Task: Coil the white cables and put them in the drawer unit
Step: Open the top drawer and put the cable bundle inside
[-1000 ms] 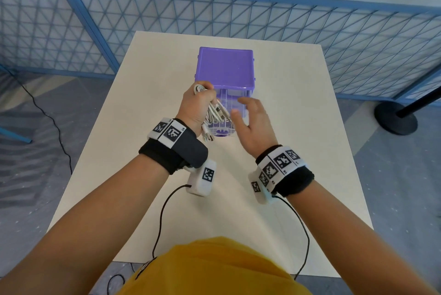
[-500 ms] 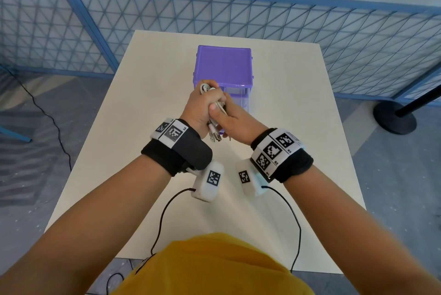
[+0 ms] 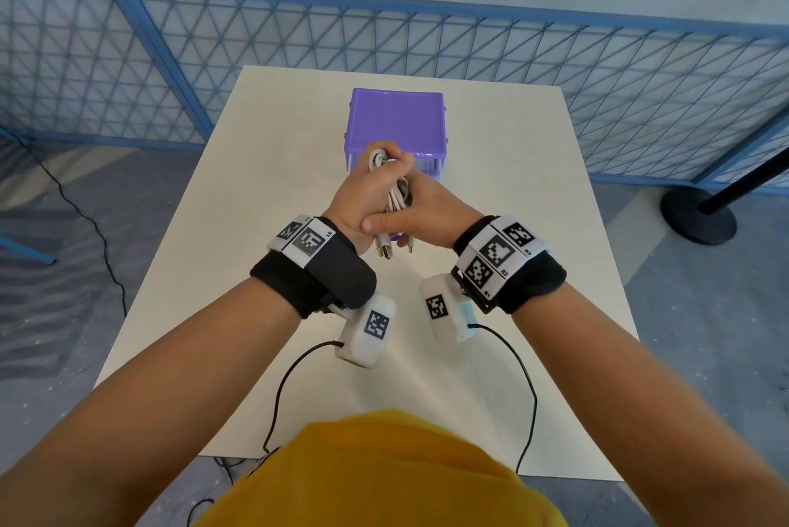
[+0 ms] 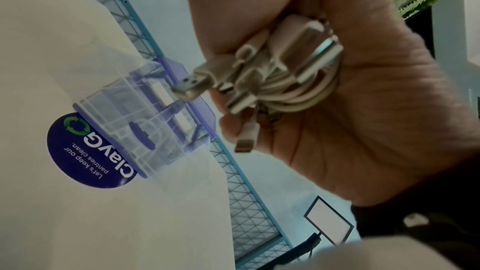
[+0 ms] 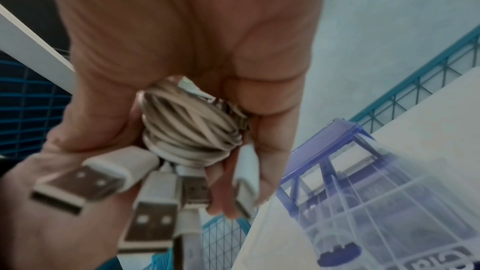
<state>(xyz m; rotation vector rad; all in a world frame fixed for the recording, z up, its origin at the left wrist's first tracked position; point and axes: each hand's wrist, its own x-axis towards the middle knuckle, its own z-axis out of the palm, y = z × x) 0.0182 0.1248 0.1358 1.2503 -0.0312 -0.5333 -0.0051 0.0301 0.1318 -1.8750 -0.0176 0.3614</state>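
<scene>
Centrally, above a pale rectangular table (image 3: pixel 256 168), a bundle of coiled white cables with metal USB plugs (image 3: pixel 395 189) is held between both hands. The left hand (image 3: pixel 363 193) is wrapped around the bundle, fingers curled over its top loops. The right hand (image 3: pixel 427 210) is also closed on the bundle from the other side, with its thumb laid across the base of the left hand. From the left wrist view the coils (image 4: pixel 298 89) are seen pressed into the palm, with several plugs sticking out toward the camera. The right wrist view shows the same coil (image 5: pixel 192 130) clamped by curled fingers (image 5: pixel 262 89), though that picture is blurred.

Just beyond the hands, a small purple plastic drawer unit with clear drawers (image 3: pixel 397 121) stands on the table, its flat top facing up. The bundle is held in the air in front of the unit's drawer fronts, apart from the table surface; whether a drawer is pulled out cannot be told from the head view. In the left wrist view the clear drawers (image 4: pixel 135 122) are seen with a round dark blue sticker (image 4: pixel 85 151) lying on the table at the foot of the unit.

Bare tabletop lies to the left and right of the unit, out to both side edges. Behind the far edge a blue metal mesh fence (image 3: pixel 597 70) runs across. On the floor to the right, a black round stand base (image 3: pixel 698 215) sits well apart from the table.
</scene>
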